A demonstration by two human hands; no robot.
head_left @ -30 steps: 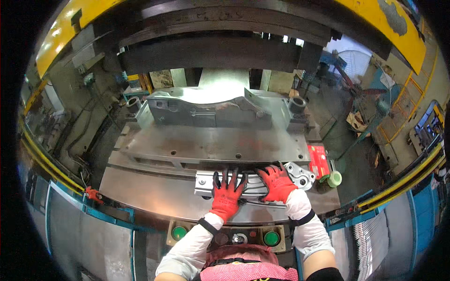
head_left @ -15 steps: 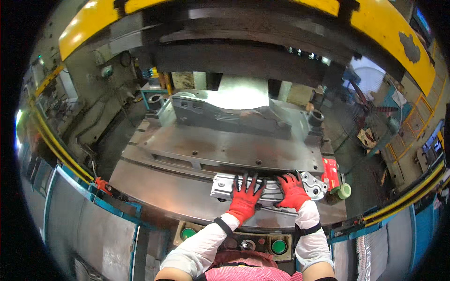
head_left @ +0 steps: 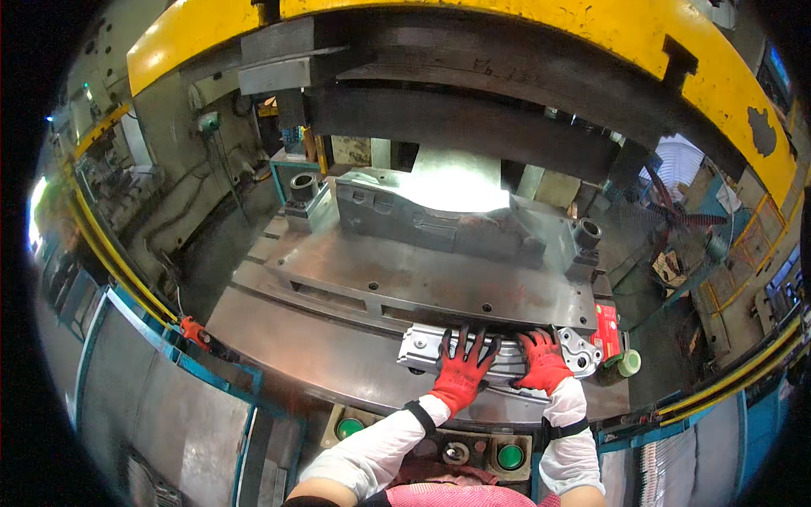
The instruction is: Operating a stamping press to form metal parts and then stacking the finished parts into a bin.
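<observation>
A long silvery stamped metal part lies along the front of the press bed, with what looks like another edge beneath it. My left hand, in a red glove with dark fingertips, spans its left half, fingers fanned to the far edge and thumb at the near edge. Across its right half, my right hand grips in a matching glove, fingers bent over the far side. The part's holed right end shows beyond that hand. My palms hide its middle.
Behind the part stands a steel die with a bright sheet over it. At right are a red box and a pale green round object. Green buttons sit on a panel near me. A yellow press frame arches overhead.
The whole view has shifted, so everything sits a little lower and further right. Both hands keep the same place on the metal part, which shows no clear movement on the bed.
</observation>
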